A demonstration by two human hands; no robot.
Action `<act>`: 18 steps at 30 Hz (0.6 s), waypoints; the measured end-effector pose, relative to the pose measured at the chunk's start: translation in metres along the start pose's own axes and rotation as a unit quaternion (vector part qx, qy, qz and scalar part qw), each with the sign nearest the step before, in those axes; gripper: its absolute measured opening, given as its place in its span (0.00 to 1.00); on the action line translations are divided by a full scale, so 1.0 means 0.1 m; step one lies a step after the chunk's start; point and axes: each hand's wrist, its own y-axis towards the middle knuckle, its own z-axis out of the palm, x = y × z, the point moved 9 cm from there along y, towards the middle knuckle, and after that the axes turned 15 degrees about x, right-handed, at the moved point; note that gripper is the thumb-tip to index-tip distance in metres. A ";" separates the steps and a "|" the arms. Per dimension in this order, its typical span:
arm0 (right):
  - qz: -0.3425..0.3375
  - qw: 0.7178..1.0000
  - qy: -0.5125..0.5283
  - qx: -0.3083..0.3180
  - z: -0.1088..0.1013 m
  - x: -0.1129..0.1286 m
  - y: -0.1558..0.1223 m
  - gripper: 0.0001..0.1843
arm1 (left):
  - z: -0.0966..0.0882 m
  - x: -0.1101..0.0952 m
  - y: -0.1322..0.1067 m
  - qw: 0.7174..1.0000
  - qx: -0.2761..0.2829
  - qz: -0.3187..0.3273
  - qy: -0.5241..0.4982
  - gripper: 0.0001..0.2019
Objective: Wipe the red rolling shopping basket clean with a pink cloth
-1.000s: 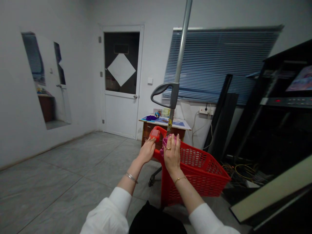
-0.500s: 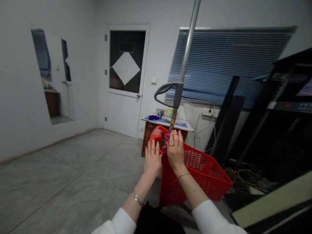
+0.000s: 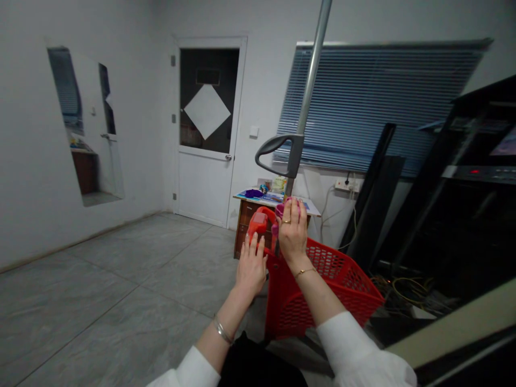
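A red plastic shopping cart (image 3: 290,306) stands before me, with a metal pole (image 3: 310,80) rising beside its red handle (image 3: 258,221). My left hand (image 3: 252,269) rests against the lower edge of that handle, fingers stretched out and slightly apart. My right hand (image 3: 292,236) holds a pink cloth (image 3: 279,210) against the lower part of the pole, fingers bent over it. Most of the cloth is hidden under the hand. Higher on the pole sits a grey loop-shaped grip (image 3: 296,156).
Behind the cart is a small desk (image 3: 243,215) with a purple cloth (image 3: 253,193) and small items on it. A white door (image 3: 203,188) and a mirror (image 3: 94,134) are at the left. Dark panels (image 3: 391,188), cables (image 3: 407,287) and a black rack stand at the right.
My right hand has moved a little up the pole with the pink cloth, covering the yellow mark there. My left hand has stayed almost in place.
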 end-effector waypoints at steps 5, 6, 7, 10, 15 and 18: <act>0.013 1.000 0.010 -0.004 0.01 0.00 -0.02 0.33 | 0.01 0.01 0.01 1.000 -0.003 0.006 -0.015 0.27; 0.007 1.000 0.011 0.000 0.04 0.02 -0.09 0.33 | 0.01 0.01 0.01 1.000 -0.001 0.007 -0.016 0.27; 0.001 1.000 0.011 0.006 0.07 0.04 -0.15 0.32 | 0.01 0.01 0.02 1.000 0.001 0.008 -0.017 0.27; -0.006 1.000 0.008 0.019 0.08 0.02 -0.11 0.32 | 0.01 0.01 0.02 1.000 0.007 0.009 -0.018 0.27; 0.023 1.000 0.006 0.013 -0.10 -0.07 0.30 0.34 | -0.01 0.01 0.01 1.000 0.006 0.012 -0.014 0.27; 0.027 1.000 0.006 0.013 -0.05 -0.01 0.16 0.33 | -0.01 0.01 0.01 1.000 0.006 0.019 -0.017 0.27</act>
